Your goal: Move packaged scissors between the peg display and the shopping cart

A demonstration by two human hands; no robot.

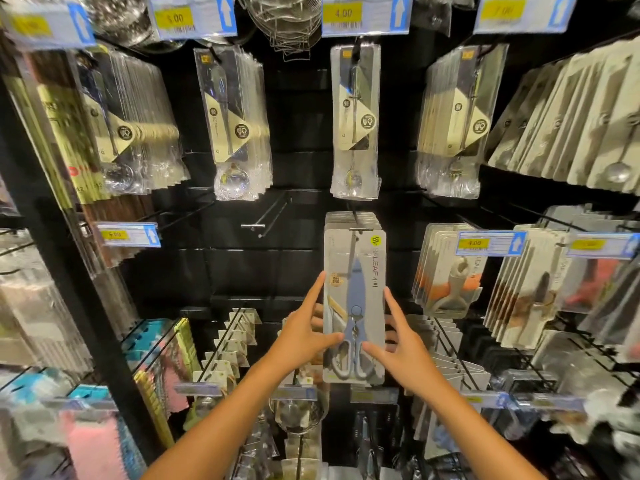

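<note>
A pack of blue-handled scissors [355, 289] on a white card hangs at the front of a stack of like packs on a black peg [354, 216], in the middle of the display. My left hand [304, 327] grips the pack's left edge, thumb on the front and fingers behind. My right hand [398, 337] grips the right edge the same way, thumb near the scissor handles. The shopping cart is out of view.
An empty double peg [266, 216] juts out left of the scissors. Packaged spoons [353, 119] hang above, peelers [446, 271] and other tools to the right. Rows of small carded goods [228, 344] on pegs sit below my hands. A black upright post [69, 258] stands at left.
</note>
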